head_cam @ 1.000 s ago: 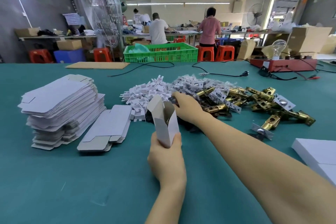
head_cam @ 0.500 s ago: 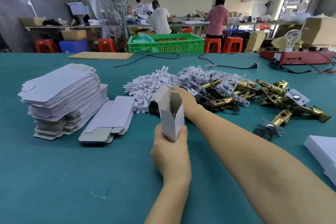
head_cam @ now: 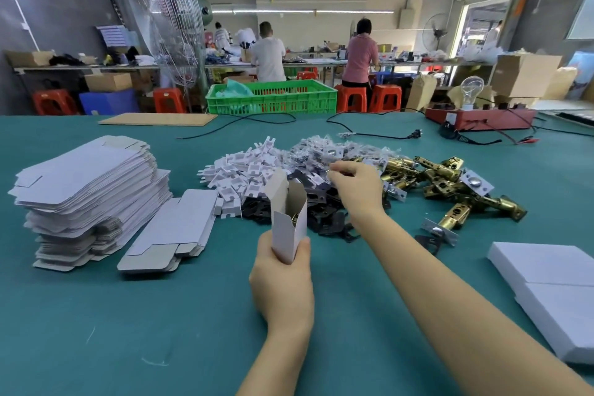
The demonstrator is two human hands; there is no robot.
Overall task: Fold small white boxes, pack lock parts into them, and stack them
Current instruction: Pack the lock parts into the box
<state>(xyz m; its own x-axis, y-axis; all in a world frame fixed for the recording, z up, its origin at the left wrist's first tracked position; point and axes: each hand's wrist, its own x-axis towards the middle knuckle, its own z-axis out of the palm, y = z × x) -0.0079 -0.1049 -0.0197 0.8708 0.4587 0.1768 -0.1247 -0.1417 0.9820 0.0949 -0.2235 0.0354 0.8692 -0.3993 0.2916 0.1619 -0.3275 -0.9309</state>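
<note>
Packing is under way: the left hand [head_cam: 283, 280] grasps one upright open white box [head_cam: 287, 222], a brass part already inside. Just beyond the box, the right hand [head_cam: 356, 188] pinches a small bagged piece from the parts heap [head_cam: 324, 154]; next it must drop into the box mouth. Left of the box lie two stacks of flat blanks [head_cam: 90, 190].

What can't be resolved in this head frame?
- Contents of the open white box: its walls hide all but a brass glint.
- What the right hand pinches: too small, hidden by fingers.
- Closed white boxes: cut off by right edge.
</note>
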